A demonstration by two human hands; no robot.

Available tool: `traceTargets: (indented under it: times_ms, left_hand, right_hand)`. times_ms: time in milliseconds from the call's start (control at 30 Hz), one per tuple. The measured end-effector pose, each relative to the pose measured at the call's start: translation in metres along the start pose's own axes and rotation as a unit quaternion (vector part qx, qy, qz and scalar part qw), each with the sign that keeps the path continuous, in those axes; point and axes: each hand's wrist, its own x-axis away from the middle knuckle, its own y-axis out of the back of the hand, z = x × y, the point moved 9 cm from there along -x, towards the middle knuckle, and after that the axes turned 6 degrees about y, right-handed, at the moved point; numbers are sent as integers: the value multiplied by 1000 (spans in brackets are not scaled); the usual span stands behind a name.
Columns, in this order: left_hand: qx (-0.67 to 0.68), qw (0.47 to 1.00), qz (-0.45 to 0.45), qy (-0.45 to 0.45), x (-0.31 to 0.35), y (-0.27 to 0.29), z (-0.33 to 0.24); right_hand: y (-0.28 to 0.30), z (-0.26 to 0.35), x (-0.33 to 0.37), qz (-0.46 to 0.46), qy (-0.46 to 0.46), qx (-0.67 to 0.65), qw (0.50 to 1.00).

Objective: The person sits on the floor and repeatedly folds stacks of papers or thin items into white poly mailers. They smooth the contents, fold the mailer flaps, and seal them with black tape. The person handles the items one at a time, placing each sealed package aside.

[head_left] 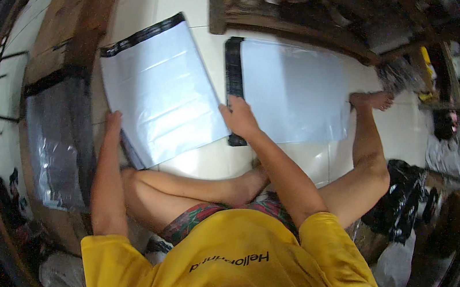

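A white plastic mailing bag (161, 94) with a black strip along its far end lies slanted in front of me; its near left edge looks layered. My left hand (114, 121) is closed at its left edge, the fingers partly hidden. At its right edge, my right hand (240, 117) has the thumb against the plastic and the fingers curled. This hand also overlaps the black strip of a second white mailing bag (294, 94), which lies flat on the tiles to the right.
A wooden bench or plank (80, 2) runs along the left, with a stack of grey mailing bags (56, 138) on it. Wooden furniture (297, 33) stands at the far side. Black plastic bags (400, 195) lie right of my leg, near cluttered shelves (450, 105).
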Motion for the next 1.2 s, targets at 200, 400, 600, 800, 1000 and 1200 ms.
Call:
traceTargets:
  times_ms: [200,400,600,800,1000,1200]
  left_hand:
    - [22,996,82,28,74,-51,-73]
    - [-1,997,48,54,53,-9,-53]
    - [-119,991,18,66,50,-17,-64]
    - [-130,984,42,116,28,-26,-34]
    - [17,996,91,-18,-10,31,-14]
    - [-5,999,48,-17,25,-13,-38]
  right_hand:
    - [257,-222,62,-395,-81,256,878]
    - [365,-261,64,-413,-64,-612,671]
    - [377,-309,88,-409,-206,-577,676]
    - [340,-325,99,-239,-409,-392,789]
    - [349,-359,88,-284,-326,-251,866]
    - [370,-355,105,-485,-163,-522,682]
